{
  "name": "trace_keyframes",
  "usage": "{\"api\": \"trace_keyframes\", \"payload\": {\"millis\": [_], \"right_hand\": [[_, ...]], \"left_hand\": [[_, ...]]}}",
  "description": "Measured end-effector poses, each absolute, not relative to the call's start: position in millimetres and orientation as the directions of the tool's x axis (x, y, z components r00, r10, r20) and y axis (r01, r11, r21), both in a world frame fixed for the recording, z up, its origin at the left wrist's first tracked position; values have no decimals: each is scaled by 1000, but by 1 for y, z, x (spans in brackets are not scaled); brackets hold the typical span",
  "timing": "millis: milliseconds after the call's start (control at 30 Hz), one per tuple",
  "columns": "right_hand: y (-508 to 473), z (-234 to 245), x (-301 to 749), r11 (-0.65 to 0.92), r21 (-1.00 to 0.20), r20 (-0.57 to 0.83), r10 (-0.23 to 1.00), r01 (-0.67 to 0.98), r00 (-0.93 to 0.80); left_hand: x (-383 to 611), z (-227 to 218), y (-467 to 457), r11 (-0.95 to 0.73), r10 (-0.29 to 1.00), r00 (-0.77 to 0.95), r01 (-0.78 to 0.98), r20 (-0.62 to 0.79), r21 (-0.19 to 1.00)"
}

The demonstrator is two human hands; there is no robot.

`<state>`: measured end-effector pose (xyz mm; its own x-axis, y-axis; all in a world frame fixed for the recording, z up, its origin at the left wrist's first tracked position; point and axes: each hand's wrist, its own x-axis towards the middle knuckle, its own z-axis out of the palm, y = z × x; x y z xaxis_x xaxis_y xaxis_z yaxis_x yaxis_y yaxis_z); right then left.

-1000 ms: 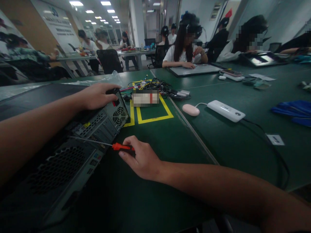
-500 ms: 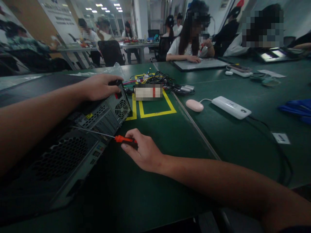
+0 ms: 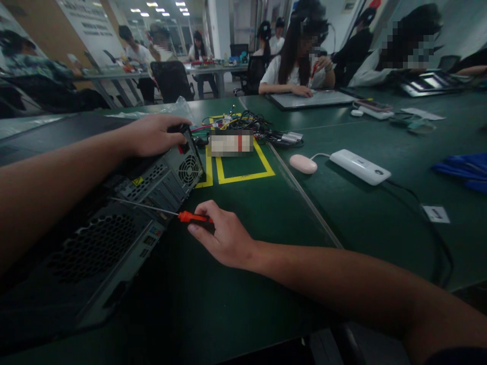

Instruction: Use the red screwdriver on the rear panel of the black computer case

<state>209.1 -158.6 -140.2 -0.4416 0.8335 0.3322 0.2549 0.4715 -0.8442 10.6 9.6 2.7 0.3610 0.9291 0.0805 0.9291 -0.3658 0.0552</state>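
Observation:
A dark computer case (image 3: 150, 190) lies tilted on the green table at the left, its rear face with fan grille and slots towards me. My left hand (image 3: 154, 134) grips its top rear corner, fingers over the top and thumb against the back. My right hand (image 3: 224, 235) is closed around the orange and black handle of a screwdriver (image 3: 186, 217). The long thin shaft points left into the case, beside the black honeycomb mesh (image 3: 95, 243). Shadow hides where its tip ends.
Behind the case are a tangle of cables (image 3: 253, 121) and yellow tape outlines (image 3: 247, 178). To the right sit a pink rounded device (image 3: 303, 163), a white power bank (image 3: 359, 166) with a cord, and blue cloth (image 3: 464, 172). Across the table a person (image 3: 283, 73) works at a flat panel.
The whole view has shifted slightly. Both hands, the screwdriver and the case keep the same positions relative to one another.

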Motion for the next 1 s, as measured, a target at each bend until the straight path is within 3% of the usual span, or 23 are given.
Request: {"api": "trace_keyframes", "payload": {"millis": [1000], "right_hand": [[-160, -138, 210, 484, -832, 335, 827, 270, -451]], "left_hand": [[7, -1, 13, -412, 909, 407, 910, 95, 47]]}}
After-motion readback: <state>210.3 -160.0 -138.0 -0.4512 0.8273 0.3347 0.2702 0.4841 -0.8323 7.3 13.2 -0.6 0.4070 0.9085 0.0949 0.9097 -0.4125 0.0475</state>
